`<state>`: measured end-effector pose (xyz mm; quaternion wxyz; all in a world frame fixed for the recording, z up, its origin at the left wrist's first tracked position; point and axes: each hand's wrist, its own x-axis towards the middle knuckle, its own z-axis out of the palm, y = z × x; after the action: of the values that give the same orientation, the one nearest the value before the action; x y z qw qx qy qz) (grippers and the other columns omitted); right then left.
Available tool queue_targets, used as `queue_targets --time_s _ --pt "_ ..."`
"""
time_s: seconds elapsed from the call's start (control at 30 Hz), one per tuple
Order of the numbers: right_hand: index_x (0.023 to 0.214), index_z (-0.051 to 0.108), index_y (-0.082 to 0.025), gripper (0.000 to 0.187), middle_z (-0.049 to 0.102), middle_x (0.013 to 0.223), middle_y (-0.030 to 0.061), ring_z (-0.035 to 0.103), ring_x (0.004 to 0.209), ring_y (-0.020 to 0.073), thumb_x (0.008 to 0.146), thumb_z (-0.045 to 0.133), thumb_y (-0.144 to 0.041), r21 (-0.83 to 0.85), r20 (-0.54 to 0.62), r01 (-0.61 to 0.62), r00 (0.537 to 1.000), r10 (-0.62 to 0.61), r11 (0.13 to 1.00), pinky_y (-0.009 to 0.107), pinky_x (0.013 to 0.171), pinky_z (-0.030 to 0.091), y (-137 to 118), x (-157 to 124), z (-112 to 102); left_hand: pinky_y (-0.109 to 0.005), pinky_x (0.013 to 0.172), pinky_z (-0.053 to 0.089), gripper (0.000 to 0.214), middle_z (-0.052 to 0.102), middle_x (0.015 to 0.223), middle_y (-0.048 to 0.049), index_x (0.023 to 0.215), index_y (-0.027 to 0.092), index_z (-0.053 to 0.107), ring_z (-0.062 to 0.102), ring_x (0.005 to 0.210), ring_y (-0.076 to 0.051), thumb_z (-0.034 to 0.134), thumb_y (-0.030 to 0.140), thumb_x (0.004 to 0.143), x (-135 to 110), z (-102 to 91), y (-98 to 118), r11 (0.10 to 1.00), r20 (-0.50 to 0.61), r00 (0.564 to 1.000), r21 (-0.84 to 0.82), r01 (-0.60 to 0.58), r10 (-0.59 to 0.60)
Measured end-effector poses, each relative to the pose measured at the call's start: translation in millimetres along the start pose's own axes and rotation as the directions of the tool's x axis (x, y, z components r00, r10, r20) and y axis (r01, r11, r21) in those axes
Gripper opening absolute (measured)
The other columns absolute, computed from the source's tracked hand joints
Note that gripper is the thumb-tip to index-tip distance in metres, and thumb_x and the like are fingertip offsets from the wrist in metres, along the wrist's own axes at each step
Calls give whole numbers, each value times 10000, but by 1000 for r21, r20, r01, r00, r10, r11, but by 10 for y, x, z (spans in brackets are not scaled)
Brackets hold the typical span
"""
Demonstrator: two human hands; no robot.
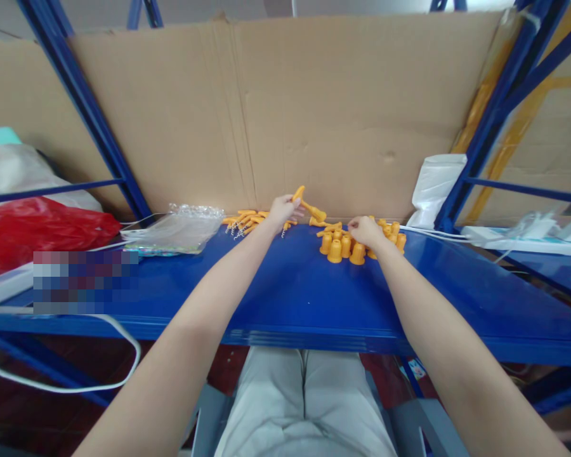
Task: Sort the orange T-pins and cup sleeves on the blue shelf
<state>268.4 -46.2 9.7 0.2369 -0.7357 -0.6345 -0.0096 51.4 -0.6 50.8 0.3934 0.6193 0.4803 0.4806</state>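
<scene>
My left hand (285,211) is closed on an orange corkscrew (310,204), raised above the blue shelf (285,285), with its handle up and a flared orange end pointing right. Behind and left of that hand lies a pile of orange corkscrew handles (247,220) with metal spirals. My right hand (365,231) has its fingers drawn together over a group of orange bell-shaped caps (334,251); what they grip, if anything, is hidden. Between the hands, several orange pieces (318,222) lie near the cardboard.
Cardboard (342,114) closes off the back, between blue posts (90,120). Clear plastic bags (181,230) lie at left, beside a red bag (42,228). A white pouch (435,187) leans at right, near a white power strip (523,241). A white cable (136,355) hangs at front left.
</scene>
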Motion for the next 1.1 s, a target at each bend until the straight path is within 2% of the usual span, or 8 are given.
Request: queue_targets --time_s 0.2,0.4,0.6,0.67,0.73,0.83,1.0,1.1 --pt "1161 764 -231 343 729 1252 108 653 1196 288 865 594 -209 -51 38 -65 997 67 997 414 972 497 27 33 21 -190 620 527 164 783 887 -90 1032 135 634 751 740 -141 492 210 999 -385 -287 -143 984 -98 991 -160 73 -89" --pt "1258 715 -192 402 702 1300 137 626 1241 295 868 620 -219 -63 82 -79 993 84 995 437 1023 462 32 20 2 -161 505 456 236 782 839 -96 1064 109 633 717 616 -112 448 247 1013 -514 -330 -345 925 -100 969 -334 181 -225" --pt "1095 759 -205 300 759 1152 120 660 1165 309 974 495 -281 63 -155 64 986 -54 996 487 1026 450 -107 -47 -86 -179 469 430 186 776 838 -108 1028 94 632 663 530 -101 482 197 984 -470 -251 -389 841 68 983 -509 181 -171" --pt "1088 740 -179 338 769 1087 116 687 1092 277 1014 466 -363 264 -170 182 975 -140 947 420 968 498 -222 -56 -81 -191 509 461 147 784 943 -124 1057 115 609 690 594 -112 507 187 979 -479 -236 -394 829 124 987 -538 153 -102" --pt "1067 716 -168 364 768 1033 103 717 943 224 1025 468 -432 498 -144 263 965 -220 826 338 861 543 -345 -63 -47 -208 563 493 125 779 1047 -129 1082 143 578 715 671 -123 504 178 988 -497 -230 -390 826 161 986 -551 121 -36" --pt "1073 659 -187 311 747 906 66 686 663 163 969 592 -473 726 -39 194 969 -242 660 294 665 556 -472 -88 13 -226 630 517 85 774 1070 -110 1066 171 551 729 745 -127 499 181 1000 -512 -236 -383 826 167 985 -560 67 34" --pt "959 620 -207 239 693 785 24 616 553 109 977 595 -444 853 52 83 969 -241 515 230 550 498 -492 -137 3 -237 650 522 67 772 927 -84 949 159 600 721 720 -139 636 214 936 -435 -283 -446 911 104 987 -407 -68 120" --pt "902 616 -205 230 659 732 9 591 544 106 978 596 -421 852 52 77 972 -230 519 234 560 498 -476 -136 -18 -243 687 539 120 759 801 -61 895 135 645 708 701 -138 734 205 857 -361 -309 -515 955 49 982 -246 -164 182"
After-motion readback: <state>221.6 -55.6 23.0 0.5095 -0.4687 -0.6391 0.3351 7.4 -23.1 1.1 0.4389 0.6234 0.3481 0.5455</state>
